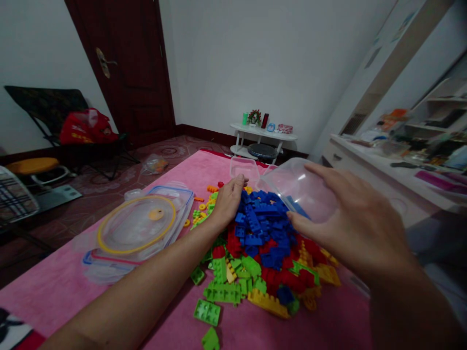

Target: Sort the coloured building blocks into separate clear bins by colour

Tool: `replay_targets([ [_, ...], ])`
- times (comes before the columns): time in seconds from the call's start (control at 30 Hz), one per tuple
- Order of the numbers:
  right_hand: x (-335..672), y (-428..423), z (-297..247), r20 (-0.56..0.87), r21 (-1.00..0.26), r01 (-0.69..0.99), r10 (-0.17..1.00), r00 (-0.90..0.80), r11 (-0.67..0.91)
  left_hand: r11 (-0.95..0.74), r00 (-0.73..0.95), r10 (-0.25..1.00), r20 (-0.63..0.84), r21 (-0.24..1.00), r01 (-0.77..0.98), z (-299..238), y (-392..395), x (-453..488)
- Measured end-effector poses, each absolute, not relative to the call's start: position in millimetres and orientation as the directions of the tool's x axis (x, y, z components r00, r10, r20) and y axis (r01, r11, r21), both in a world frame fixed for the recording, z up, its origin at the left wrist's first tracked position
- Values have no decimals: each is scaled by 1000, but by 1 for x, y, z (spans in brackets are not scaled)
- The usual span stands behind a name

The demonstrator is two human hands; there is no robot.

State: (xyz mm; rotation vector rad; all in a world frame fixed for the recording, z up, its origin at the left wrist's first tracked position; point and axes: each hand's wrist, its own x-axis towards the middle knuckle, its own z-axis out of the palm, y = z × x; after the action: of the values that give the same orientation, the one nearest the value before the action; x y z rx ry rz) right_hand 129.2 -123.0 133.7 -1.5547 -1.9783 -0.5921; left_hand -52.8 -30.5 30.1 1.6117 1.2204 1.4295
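Note:
A heap of blue building bricks (257,218) lies on top of red (277,281), green (222,291) and yellow bricks (269,302). My right hand (350,218) grips a clear plastic container (304,187), thumb on the near side and fingers over its far side. The container is tipped on its side above the right of the heap, with some blue showing at its lower edge. At the heap's left edge, my left hand (230,197) rests beside the blue bricks with its fingers stretched out, partly hidden, and nothing visible in it.
Several stacked plastic lids (136,224) lie on the left of the pink cloth (65,287). More clear containers (243,167) stand behind the heap. Beyond are a small white table (262,130), a cluttered dresser (386,155), a stool (32,165) and a chair with a red bag (87,127).

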Motion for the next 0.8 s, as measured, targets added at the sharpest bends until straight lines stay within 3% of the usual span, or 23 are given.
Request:
replay_targets([
  [0.43,135,-131,146,717,-80,943,676,-171,323,-393,30,917,399,884,253,31,-30,-52],
  [0.5,135,-132,147,752,-172,928,652,-94,331,-411,53,910,411,875,255,37,-34,-52],
  [0.57,133,-131,146,765,-354,849,644,22,392,-453,71,891,449,860,235,45,-40,-51],
  [0.67,127,-126,139,691,-668,520,704,166,533,-501,98,865,492,852,151,62,-51,-50],
  [0.73,122,-122,133,643,-755,324,740,197,570,-457,115,887,447,886,75,73,-56,-52],
  [0.8,117,-120,128,624,-774,280,759,186,568,-344,120,932,341,939,6,83,-58,-57],
])
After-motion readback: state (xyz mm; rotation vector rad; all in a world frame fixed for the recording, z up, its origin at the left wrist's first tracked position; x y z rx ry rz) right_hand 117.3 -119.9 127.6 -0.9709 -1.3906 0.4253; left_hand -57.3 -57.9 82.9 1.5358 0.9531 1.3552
